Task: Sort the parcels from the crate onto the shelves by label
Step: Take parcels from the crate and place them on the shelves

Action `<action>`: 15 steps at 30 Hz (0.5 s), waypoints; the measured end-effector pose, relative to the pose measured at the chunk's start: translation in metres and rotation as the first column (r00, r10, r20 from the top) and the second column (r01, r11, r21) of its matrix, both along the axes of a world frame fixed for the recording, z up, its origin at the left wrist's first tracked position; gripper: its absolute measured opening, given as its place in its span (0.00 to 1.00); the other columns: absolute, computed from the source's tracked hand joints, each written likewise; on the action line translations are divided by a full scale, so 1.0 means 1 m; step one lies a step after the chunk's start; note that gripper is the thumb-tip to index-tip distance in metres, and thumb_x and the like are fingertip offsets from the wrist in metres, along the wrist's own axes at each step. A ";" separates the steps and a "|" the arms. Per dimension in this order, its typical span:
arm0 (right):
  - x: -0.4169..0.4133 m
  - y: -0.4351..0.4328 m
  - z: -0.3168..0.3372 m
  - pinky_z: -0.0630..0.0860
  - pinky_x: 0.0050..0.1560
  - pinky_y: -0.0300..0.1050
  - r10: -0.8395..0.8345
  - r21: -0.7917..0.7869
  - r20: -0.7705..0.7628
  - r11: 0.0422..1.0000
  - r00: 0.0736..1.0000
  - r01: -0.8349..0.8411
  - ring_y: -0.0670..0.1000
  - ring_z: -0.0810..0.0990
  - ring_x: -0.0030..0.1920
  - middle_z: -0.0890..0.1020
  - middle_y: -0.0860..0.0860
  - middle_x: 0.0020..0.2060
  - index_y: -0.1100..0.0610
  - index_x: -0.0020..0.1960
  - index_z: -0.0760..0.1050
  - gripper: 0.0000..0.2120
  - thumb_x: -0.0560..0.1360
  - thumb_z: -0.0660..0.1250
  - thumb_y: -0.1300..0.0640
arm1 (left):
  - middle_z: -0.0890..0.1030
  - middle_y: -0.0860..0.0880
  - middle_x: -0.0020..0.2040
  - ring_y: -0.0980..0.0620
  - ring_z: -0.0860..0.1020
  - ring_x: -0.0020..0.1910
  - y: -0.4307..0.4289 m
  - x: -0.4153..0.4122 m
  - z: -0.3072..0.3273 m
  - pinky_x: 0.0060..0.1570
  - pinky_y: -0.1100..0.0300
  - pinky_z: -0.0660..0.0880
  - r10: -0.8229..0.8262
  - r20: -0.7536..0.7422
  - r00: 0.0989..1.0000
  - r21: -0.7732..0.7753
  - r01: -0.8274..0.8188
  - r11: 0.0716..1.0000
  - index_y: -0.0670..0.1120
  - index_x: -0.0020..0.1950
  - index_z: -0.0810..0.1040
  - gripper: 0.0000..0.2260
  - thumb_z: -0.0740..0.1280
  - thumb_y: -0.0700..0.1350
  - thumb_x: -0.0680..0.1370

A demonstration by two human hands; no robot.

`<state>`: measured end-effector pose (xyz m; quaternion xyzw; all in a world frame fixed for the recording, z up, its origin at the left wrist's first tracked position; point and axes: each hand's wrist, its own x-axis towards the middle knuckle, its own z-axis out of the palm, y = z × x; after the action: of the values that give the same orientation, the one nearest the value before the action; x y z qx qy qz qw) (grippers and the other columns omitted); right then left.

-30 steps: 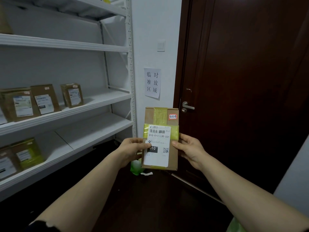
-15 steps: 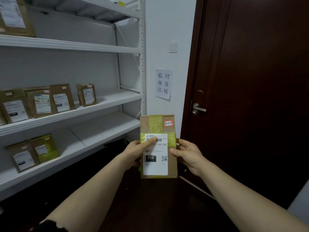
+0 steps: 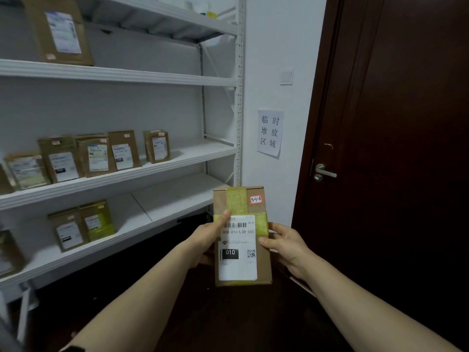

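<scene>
one view only is given, from a head-worn wide-angle camera faced forward and slightly down. the parcel [image 3: 242, 240] is framed close, below centre; shelves [image 3: 187, 156], apparently blurred leftward, are seen left, a door [image 3: 406, 123] right.

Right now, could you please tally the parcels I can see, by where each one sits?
Held parcel, in left hand and right hand: 1
Upper-shelf parcel: 1
Middle-shelf parcels: 5
Lower-shelf parcels: 2
Total: 9, plus two cut off at the left edge.
</scene>
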<state>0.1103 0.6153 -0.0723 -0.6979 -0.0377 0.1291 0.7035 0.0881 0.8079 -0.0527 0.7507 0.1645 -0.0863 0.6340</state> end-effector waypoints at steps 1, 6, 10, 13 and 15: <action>0.001 0.001 -0.002 0.78 0.50 0.49 0.013 0.001 -0.003 1.000 1.000 -0.013 0.51 0.83 0.50 0.84 0.51 0.48 0.54 0.60 0.74 0.18 0.74 0.67 0.68 | 0.80 0.46 0.53 0.46 0.78 0.52 0.000 -0.001 0.000 0.58 0.43 0.74 0.008 -0.011 1.000 0.000 -0.008 1.000 0.48 0.59 0.78 0.29 0.61 0.70 0.71; 0.009 0.014 -0.014 0.77 0.56 0.56 0.068 -0.003 -0.002 0.998 0.998 -0.068 0.54 0.83 0.50 0.85 0.52 0.47 0.52 0.57 0.76 0.16 0.74 0.67 0.69 | 0.80 0.47 0.55 0.46 0.77 0.56 0.009 -0.013 0.000 0.61 0.40 0.72 0.053 -0.013 0.998 0.012 -0.053 0.999 0.49 0.62 0.75 0.29 0.61 0.69 0.72; 0.009 0.035 -0.016 0.78 0.50 0.49 0.131 0.065 -0.041 0.990 0.991 -0.128 0.56 0.83 0.51 0.85 0.55 0.49 0.55 0.55 0.76 0.16 0.74 0.65 0.72 | 0.80 0.47 0.56 0.44 0.77 0.57 0.026 -0.025 0.000 0.60 0.39 0.72 0.103 -0.043 0.994 0.013 -0.103 0.995 0.49 0.63 0.75 0.30 0.61 0.70 0.72; 0.006 0.052 -0.015 0.77 0.52 0.50 0.176 0.051 -0.038 0.983 0.984 -0.174 0.56 0.82 0.53 0.84 0.54 0.50 0.54 0.59 0.75 0.17 0.74 0.66 0.71 | 0.79 0.46 0.56 0.44 0.77 0.55 0.041 -0.033 -0.003 0.58 0.41 0.74 0.151 -0.043 0.988 0.016 -0.151 0.988 0.48 0.62 0.76 0.29 0.59 0.69 0.74; 0.004 0.062 -0.013 0.76 0.50 0.48 0.196 0.032 -0.031 0.980 0.980 -0.195 0.53 0.82 0.51 0.84 0.53 0.50 0.54 0.61 0.74 0.18 0.74 0.66 0.70 | 0.79 0.45 0.56 0.44 0.78 0.54 0.052 -0.036 -0.005 0.56 0.43 0.75 0.187 -0.047 0.981 0.014 -0.187 0.982 0.48 0.61 0.76 0.30 0.57 0.70 0.73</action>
<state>0.1139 0.6777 -0.0853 -0.6782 -0.0962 0.2089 0.6980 0.0520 0.8601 -0.0579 0.7325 0.2500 -0.0437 0.6317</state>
